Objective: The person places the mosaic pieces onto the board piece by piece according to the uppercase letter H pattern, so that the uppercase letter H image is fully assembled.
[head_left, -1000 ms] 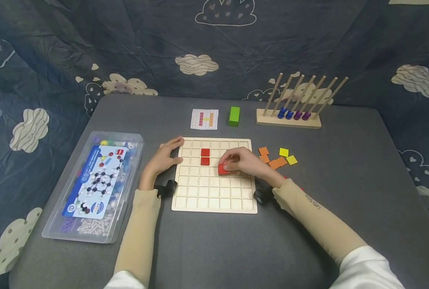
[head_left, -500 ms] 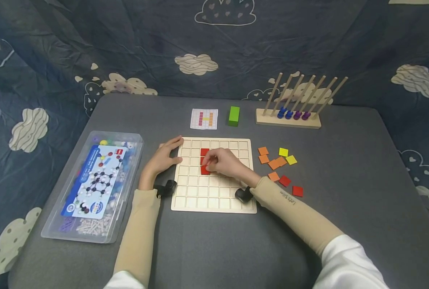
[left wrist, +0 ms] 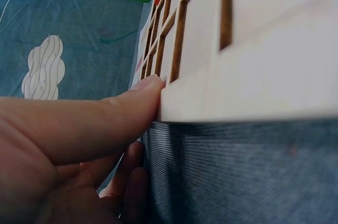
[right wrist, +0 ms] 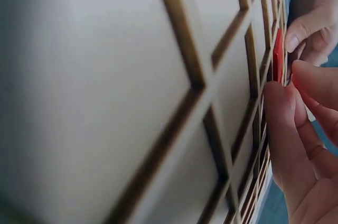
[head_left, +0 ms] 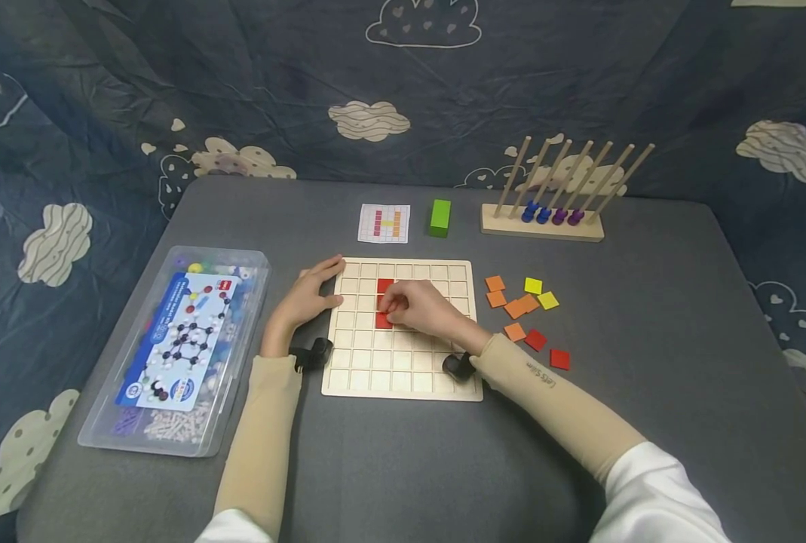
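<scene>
A pale wooden grid board (head_left: pixel 403 381) lies flat on the dark grey table. One column of its cells bears red square tiles (head_left: pixel 385 286), partly covered by my right hand (head_left: pixel 424 308). This hand's thumb and fingers are at the lowest red tile (head_left: pixel 384 321); in the right wrist view the thumb touches a red tile (right wrist: pixel 278 55) at the grid. My left hand (head_left: pixel 302 302) rests against the board's left edge, fingers fairly straight toward the far corner. Up close in the left wrist view, its thumb (left wrist: pixel 116 121) presses the board's edge.
Loose orange tiles (head_left: pixel 494 283), yellow tiles (head_left: pixel 533 286) and two red tiles (head_left: pixel 559 359) lie right of the board. Behind it are a pattern card (head_left: pixel 384 224), a green block (head_left: pixel 439 218) and a peg stand (head_left: pixel 541 228). A clear plastic case (head_left: pixel 172 351) stands left.
My right hand has moved left over the board with a red tile, to the cell below the two other red tiles. During the last half second it barely moves. My left hand stays put.
</scene>
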{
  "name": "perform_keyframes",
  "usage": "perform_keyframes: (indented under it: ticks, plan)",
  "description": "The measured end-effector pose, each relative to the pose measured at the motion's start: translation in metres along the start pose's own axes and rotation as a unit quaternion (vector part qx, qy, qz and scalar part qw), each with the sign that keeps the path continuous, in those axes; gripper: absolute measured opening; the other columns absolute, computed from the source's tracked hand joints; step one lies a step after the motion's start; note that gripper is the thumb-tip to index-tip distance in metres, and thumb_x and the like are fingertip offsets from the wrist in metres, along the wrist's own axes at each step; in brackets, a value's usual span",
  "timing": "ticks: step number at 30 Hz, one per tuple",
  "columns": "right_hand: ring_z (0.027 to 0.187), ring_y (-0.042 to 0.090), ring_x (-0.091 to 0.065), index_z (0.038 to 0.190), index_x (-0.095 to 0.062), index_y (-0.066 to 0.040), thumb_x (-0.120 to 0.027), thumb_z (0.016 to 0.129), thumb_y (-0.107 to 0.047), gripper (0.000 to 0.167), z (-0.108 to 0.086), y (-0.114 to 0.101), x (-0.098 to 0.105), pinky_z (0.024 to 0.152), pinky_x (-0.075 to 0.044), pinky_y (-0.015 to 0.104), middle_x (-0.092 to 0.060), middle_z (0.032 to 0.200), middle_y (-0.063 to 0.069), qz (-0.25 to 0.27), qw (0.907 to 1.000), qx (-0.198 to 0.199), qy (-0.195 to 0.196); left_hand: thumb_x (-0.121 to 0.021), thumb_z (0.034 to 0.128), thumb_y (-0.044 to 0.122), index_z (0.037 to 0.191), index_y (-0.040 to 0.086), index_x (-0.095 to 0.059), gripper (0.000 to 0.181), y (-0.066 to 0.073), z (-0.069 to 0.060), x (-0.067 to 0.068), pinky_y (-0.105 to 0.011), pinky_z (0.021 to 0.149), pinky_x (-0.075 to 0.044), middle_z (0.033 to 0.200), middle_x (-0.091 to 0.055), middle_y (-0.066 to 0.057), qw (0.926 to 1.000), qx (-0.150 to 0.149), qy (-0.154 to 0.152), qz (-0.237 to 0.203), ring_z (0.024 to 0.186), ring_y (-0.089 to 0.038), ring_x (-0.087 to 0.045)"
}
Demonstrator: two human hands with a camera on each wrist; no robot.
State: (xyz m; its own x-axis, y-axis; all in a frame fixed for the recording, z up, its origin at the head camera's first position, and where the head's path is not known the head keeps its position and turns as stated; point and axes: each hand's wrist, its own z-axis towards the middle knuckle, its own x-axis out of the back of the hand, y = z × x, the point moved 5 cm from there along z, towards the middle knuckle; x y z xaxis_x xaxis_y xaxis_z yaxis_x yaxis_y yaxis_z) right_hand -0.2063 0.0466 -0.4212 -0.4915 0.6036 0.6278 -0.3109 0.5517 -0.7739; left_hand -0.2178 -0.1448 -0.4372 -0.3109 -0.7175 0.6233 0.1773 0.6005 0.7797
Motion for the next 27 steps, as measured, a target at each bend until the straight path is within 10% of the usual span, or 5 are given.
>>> perform_keyframes:
  ticks: [14, 27]
  plan:
    - [0.077, 0.023, -0.059, 0.103, -0.068, 0.002, -0.064, 0.087, -0.001, 0.017, -0.048, 0.044, 0.049, 0.068, -0.048, 0.031, -0.066, 0.094, 0.011, 0.130, 0.9902, -0.038, -0.033, -0.062, 0.0891, -0.001, 0.144, -0.008, -0.034, 0.062, 0.000, -0.001, 0.000, -0.054, 0.103, -0.024, 0.154, -0.024, -0.018, 1.0000, -0.007, -0.002, 0.005, 0.133, -0.040, -0.023]
    - [0.085, 0.017, -0.061, 0.112, -0.063, 0.006, -0.065, 0.091, -0.009, 0.026, -0.126, 0.100, 0.100, 0.072, -0.051, 0.029, -0.064, 0.103, 0.020, 0.156, 0.9807, -0.116, 0.021, -0.063, 0.0890, -0.001, 0.144, -0.009, -0.032, 0.063, 0.001, -0.001, 0.000, -0.054, 0.103, -0.024, 0.154, -0.023, -0.019, 0.9999, -0.010, -0.003, 0.000, 0.132, -0.041, -0.023]
